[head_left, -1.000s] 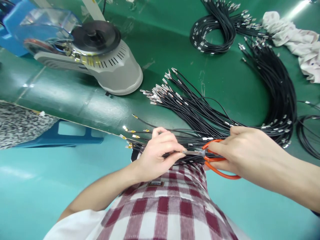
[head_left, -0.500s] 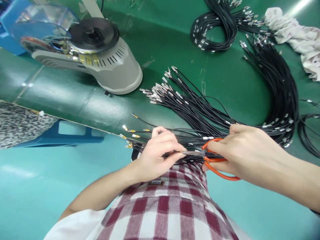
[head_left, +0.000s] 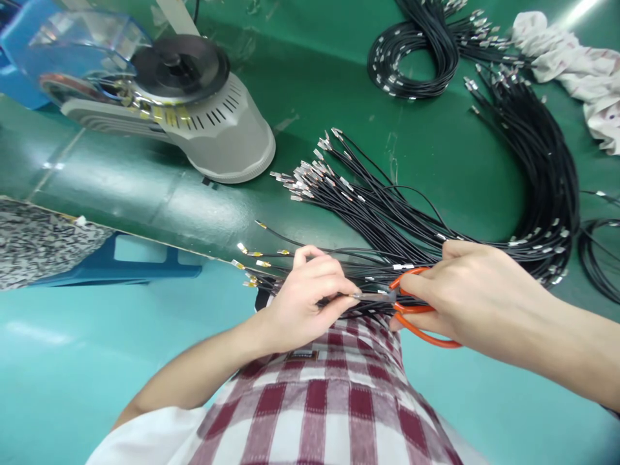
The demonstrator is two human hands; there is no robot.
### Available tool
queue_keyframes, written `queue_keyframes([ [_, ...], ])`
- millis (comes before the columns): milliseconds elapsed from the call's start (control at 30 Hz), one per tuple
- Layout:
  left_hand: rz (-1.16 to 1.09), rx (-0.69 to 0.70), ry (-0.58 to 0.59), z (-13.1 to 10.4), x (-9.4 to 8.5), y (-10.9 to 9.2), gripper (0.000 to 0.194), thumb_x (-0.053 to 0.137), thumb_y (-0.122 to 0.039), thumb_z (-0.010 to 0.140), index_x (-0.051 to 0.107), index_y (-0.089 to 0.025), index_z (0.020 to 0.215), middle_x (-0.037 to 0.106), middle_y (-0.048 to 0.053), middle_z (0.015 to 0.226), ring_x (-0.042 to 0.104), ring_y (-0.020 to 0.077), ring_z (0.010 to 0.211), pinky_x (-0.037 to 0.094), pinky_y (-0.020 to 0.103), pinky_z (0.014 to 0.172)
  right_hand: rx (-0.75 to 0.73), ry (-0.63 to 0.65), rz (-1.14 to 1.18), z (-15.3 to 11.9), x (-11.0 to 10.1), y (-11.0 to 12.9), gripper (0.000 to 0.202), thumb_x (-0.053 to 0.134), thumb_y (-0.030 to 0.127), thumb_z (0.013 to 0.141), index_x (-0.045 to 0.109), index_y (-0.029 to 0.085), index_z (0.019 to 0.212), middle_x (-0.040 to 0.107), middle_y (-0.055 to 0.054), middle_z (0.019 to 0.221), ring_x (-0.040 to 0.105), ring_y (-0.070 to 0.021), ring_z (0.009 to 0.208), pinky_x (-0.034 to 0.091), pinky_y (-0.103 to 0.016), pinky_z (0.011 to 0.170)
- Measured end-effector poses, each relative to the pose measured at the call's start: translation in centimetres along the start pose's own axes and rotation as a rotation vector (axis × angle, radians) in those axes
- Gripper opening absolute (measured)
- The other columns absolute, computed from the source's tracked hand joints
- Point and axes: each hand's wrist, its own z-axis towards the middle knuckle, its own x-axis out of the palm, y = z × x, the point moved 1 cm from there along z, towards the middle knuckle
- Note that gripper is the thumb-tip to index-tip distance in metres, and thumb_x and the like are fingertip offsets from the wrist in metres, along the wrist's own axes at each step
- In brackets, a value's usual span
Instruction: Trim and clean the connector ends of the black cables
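Observation:
My right hand [head_left: 477,300] is closed on the orange-handled scissors [head_left: 426,337], whose blades point left. The blade tips reach the thumb and index finger of my left hand [head_left: 312,300], which is pinched on something too small to make out. Black cables [head_left: 378,232] with metal end pieces run along the table edge, above and beneath both hands. To the left of my left hand, several cable ends with yellow and white tags [head_left: 256,254] stick out over the edge.
A grey dispenser with a black reel [head_left: 232,135] stands at the upper left. Coiled black cables [head_left: 378,61] and a crumpled cloth [head_left: 571,64] lie at the upper right of the green table [head_left: 310,84]. A blue stool [head_left: 155,261] is at the lower left.
The scissors' orange handles have shifted very slightly to the left with my right hand. My left hand has hardly moved.

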Motion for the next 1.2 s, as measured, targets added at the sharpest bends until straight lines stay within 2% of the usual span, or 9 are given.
queue_keyframes([
  [367, -0.068, 0.003, -0.02, -0.2, 0.2, 0.2, 0.006, 0.066, -0.012, 0.086, 0.068, -0.018, 0.085, 0.061, -0.004, 0.066, 0.056, 0.0109, 0.064, 0.036, 0.037, 0.087, 0.053, 0.047, 0.078, 0.1, 1.1, 0.2, 0.032, 0.073, 0.038, 0.081, 0.055, 0.022, 0.059, 0.054, 0.003, 0.044, 0.042, -0.0149, 0.042, 0.017, -0.028, 0.052],
  [500, -0.122, -0.017, -0.043, -0.2, 0.1, 0.1, 0.004, 0.069, -0.015, 0.085, 0.069, -0.018, 0.084, 0.062, -0.002, 0.065, 0.056, 0.0119, 0.064, 0.04, 0.036, 0.084, 0.066, 0.019, 0.293, 0.0, 1.1, -0.6, 0.042, 0.068, 0.047, 0.084, 0.053, 0.02, 0.056, 0.053, 0.003, 0.043, 0.043, -0.0129, 0.044, 0.022, -0.027, 0.051],
  [567, -0.187, -0.037, -0.081, -0.3, -0.1, 0.1, 0.004, 0.068, -0.015, 0.086, 0.07, -0.019, 0.086, 0.065, 0.0, 0.069, 0.057, 0.013, 0.066, 0.043, 0.033, 0.078, 0.142, -0.029, 0.561, 0.0, 1.1, -2.7, 0.043, 0.059, 0.052, 0.089, 0.056, 0.02, 0.06, 0.055, 0.002, 0.046, 0.047, -0.0121, 0.045, 0.028, -0.025, 0.049],
  [633, -0.23, -0.043, -0.138, -0.4, -0.5, 0.4, 0.011, 0.066, -0.012, 0.086, 0.071, -0.02, 0.092, 0.068, 0.002, 0.076, 0.059, 0.0141, 0.072, 0.046, 0.03, 0.073, 0.372, -0.167, 0.745, -0.2, 1.5, -6.3, 0.043, 0.046, 0.053, 0.095, 0.062, 0.019, 0.073, 0.061, 0.0, 0.053, 0.053, -0.0128, 0.047, 0.036, -0.024, 0.049],
  [700, -0.191, -0.014, -0.223, -0.5, -1.1, 0.8, 0.02, 0.065, -0.009, 0.086, 0.072, -0.022, 0.1, 0.07, 0.003, 0.084, 0.061, 0.0155, 0.081, 0.049, 0.029, 0.074, 0.729, -0.357, 0.579, -0.4, 2.3, -10.7, 0.039, 0.043, 0.049, 0.097, 0.064, 0.017, 0.089, 0.067, -0.006, 0.064, 0.06, -0.0166, 0.054, 0.044, -0.026, 0.054],
  [800, -0.051, -0.004, -0.389, -0.5, -1.7, 1.8, 0.024, 0.066, -0.009, 0.085, 0.074, -0.023, 0.102, 0.071, 0.005, 0.095, 0.063, 0.0184, 0.093, 0.05, 0.032, 0.084, 0.905, -0.181, 0.076, -0.5, 4.4, -16.0, 0.027, 0.056, 0.027, 0.09, 0.064, 0.011, 0.11, 0.072, -0.019, 0.091, 0.068, -0.0273, 0.073, 0.047, -0.036, 0.067],
  [900, -0.215, -0.233, -0.493, -0.6, -1.9, 2.6, 0.015, 0.062, -0.019, 0.09, 0.075, -0.021, 0.097, 0.071, 0.006, 0.09, 0.064, 0.0153, 0.078, 0.051, 0.029, 0.073, 0.861, -0.105, 0.027, -0.3, 6.5, -18.2, 0.012, 0.058, 0.013, 0.085, 0.069, 0.011, 0.086, 0.07, -0.018, 0.076, 0.067, -0.0271, 0.066, 0.044, -0.035, 0.063],
  [1033, -0.766, -0.53, -0.515, -0.5, -2.1, 3.2, 0.025, 0.063, -0.037, 0.09, 0.074, -0.015, 0.097, 0.067, 0.004, 0.073, 0.056, 0.0097, 0.054, 0.041, 0.022, 0.048, 0.78, -0.183, -0.014, 0.9, 6.6, -17.5, 0.016, 0.058, 0.017, 0.087, 0.072, 0.014, 0.081, 0.072, -0.021, 0.084, 0.067, -0.0296, 0.071, 0.04, -0.036, 0.06],
  [1200, -1.024, -0.583, -0.503, -0.4, -2.7, 3.5, 0.03, 0.076, -0.034, 0.079, 0.071, -0.012, 0.1, 0.065, 0.003, 0.069, 0.053, 0.0078, 0.054, 0.038, 0.02, 0.051, 0.572, -0.413, 0.103, 5.5, 4.0, -12.6, 0.02, 0.058, 0.029, 0.09, 0.075, 0.022, 0.097, 0.076, -0.008, 0.1, 0.069, -0.0237, 0.08, 0.048, -0.034, 0.073],
])
